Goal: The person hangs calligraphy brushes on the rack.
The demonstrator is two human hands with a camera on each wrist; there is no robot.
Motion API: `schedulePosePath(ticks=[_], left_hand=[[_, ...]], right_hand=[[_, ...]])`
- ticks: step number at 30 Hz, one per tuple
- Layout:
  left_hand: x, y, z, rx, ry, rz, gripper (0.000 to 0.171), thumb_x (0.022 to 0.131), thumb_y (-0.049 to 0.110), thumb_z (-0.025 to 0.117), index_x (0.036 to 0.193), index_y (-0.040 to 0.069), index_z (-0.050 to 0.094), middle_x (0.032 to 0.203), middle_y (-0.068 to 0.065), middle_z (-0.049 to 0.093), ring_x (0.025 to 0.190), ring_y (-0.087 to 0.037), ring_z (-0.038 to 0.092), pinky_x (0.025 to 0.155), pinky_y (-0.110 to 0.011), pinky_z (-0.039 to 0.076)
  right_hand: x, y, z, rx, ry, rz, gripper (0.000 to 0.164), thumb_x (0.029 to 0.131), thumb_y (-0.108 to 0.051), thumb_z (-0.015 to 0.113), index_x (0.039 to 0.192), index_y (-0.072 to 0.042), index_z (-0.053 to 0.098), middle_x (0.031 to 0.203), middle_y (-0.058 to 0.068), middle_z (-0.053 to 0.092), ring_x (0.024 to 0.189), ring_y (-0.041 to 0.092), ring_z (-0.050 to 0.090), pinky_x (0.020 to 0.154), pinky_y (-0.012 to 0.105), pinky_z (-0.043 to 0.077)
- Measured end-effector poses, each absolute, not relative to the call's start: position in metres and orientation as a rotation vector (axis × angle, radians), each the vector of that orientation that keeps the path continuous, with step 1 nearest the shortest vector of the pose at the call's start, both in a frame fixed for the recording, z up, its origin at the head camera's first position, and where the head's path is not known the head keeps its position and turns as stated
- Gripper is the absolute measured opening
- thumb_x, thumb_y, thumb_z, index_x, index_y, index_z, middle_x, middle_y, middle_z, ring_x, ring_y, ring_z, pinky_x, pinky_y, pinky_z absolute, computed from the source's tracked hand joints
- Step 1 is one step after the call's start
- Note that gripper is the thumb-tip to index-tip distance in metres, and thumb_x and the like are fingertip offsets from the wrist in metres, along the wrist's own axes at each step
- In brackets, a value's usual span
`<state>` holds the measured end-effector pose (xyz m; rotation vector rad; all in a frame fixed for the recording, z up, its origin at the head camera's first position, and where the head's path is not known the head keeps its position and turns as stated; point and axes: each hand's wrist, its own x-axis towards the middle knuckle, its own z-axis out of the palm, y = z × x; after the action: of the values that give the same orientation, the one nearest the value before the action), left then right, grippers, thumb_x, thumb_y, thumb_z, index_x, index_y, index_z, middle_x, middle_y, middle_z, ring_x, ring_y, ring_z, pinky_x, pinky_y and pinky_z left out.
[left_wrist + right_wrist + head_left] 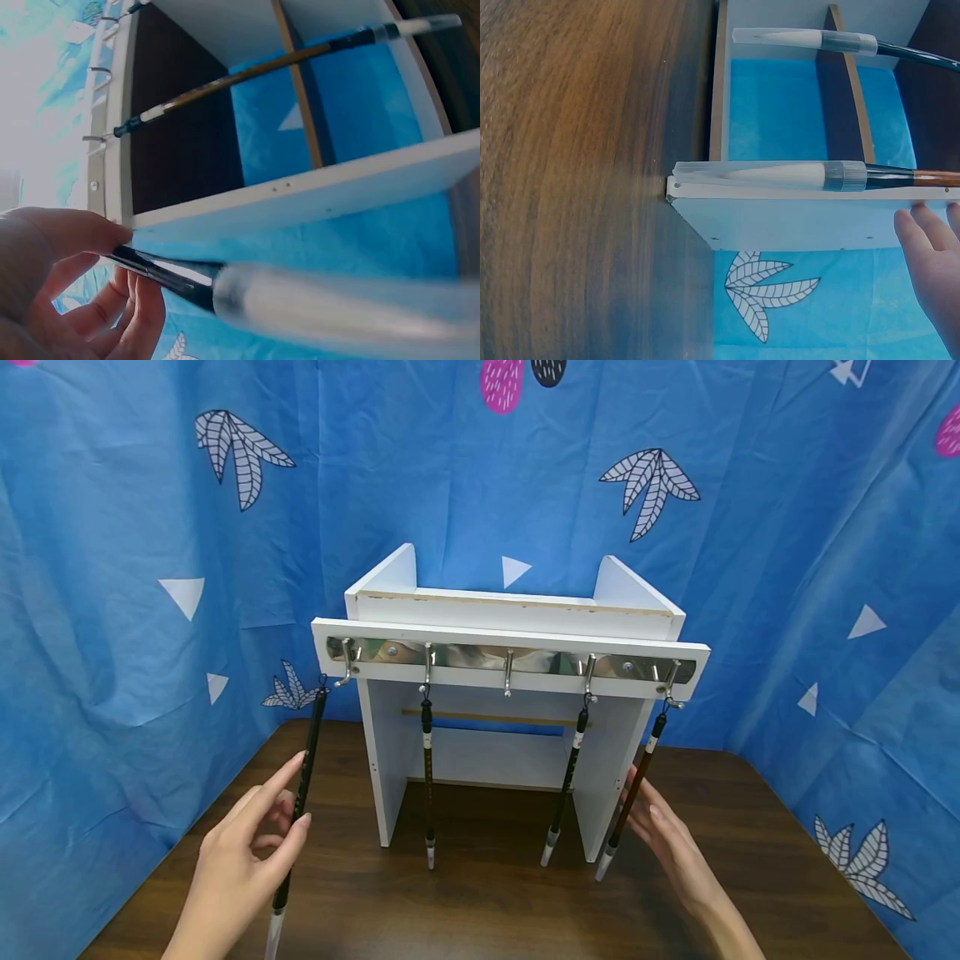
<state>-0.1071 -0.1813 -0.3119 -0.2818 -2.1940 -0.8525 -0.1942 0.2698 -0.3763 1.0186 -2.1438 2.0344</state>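
Note:
My left hand (242, 852) pinches a black calligraphy brush (308, 764) between thumb and fingers. The brush's clear-capped tip points down and its hanging loop is just left of the leftmost hook (346, 664). Seen from the left wrist, this brush (169, 274) slants away from the thumb, its capped end blurred and close. My right hand (671, 843) is beside the white rack's right side panel (618, 777), fingers extended behind a brown brush (637, 781). In the right wrist view, the fingertips (907, 225) are right at the panel. That brown brush hangs from the rightmost hook (670, 681).
Two more brushes, one brown (428, 777) and one dark (567, 781), hang by loops from the second and fourth hooks. The middle hook (508, 672) bears nothing. The white rack (517, 620) stands on a dark wooden table (480, 910) before a blue patterned curtain (517, 485).

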Motion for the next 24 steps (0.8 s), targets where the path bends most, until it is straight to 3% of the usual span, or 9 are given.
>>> schedulePosePath(ticks=[9, 18, 24], left_hand=[[-0.1095, -0.1838, -0.3144, -0.333, -2.168, -0.581, 0.073, 0.063, -0.006, 0.071, 0.128, 0.021, 0.050, 0.080, 0.009, 0.047, 0.060, 0.003, 0.046, 0.051, -0.006, 0.039], [-0.1073, -0.1828, -0.3108, -0.381, -2.177, -0.655, 0.069, 0.067, -0.006, 0.068, 0.129, 0.017, 0.048, 0.081, 0.009, 0.045, 0.065, 0.006, 0.042, 0.056, -0.005, 0.041], [-0.1048, -0.1803, -0.3093, -0.385, -2.200, -0.852, 0.071, 0.069, -0.011, 0.067, 0.130, 0.017, 0.046, 0.080, 0.007, 0.045, 0.070, 0.002, 0.043, 0.054, -0.008, 0.044]], right_hand=[[-0.1944, 0.2702, -0.3777, 1.012, -2.156, 2.033, 0.046, 0.098, -0.010, 0.010, 0.143, -0.010, 0.000, 0.149, 0.003, 0.002, 0.127, 0.000, 0.024, 0.097, 0.013, 0.029], [-0.1941, 0.2701, -0.3776, 1.012, -2.153, 2.032, 0.046, 0.098, -0.010, 0.010, 0.143, -0.008, -0.001, 0.149, 0.003, 0.003, 0.127, 0.000, 0.025, 0.097, 0.013, 0.029], [-0.1939, 0.2702, -0.3772, 1.021, -2.143, 2.032, 0.046, 0.098, -0.010, 0.010, 0.142, -0.004, -0.002, 0.149, 0.003, 0.003, 0.127, 0.000, 0.025, 0.097, 0.013, 0.029]])
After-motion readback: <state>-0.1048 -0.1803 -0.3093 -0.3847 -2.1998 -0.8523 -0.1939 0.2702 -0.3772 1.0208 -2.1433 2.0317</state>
